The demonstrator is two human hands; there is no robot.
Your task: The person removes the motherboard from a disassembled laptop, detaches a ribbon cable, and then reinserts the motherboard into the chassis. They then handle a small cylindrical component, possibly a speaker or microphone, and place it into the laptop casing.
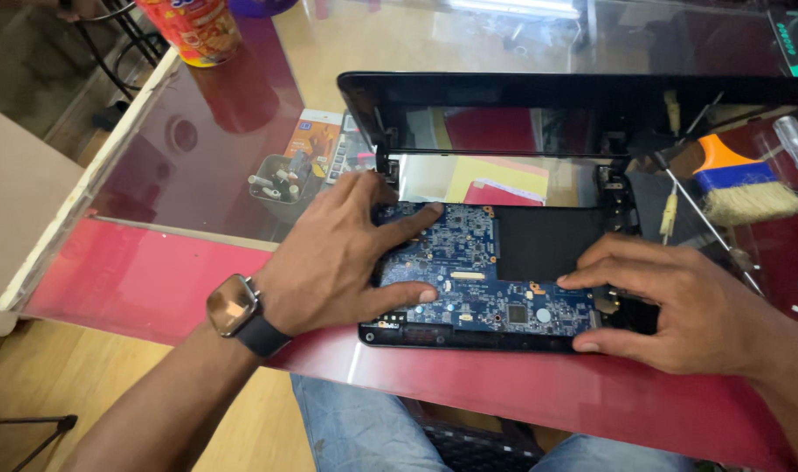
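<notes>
An opened laptop lies on the glass table with its black base (469, 339) toward me and its screen lid (521, 114) standing at the back. A blue circuit board (477, 262) sits in the base. My left hand (338, 258), with a watch on its wrist, rests flat on the board's left side, its fingers spread and pressing on it. My right hand (670, 301) grips the right end of the board and the base edge, thumb at the front, fingers on top.
A brush (744, 188) with an orange and blue handle lies at the right, next to thin screwdrivers (704, 223). A small dish of screws (281, 179) sits left of the laptop. An orange cup (198, 31) stands at the far left corner. The table's red front edge (521, 393) runs over my knees.
</notes>
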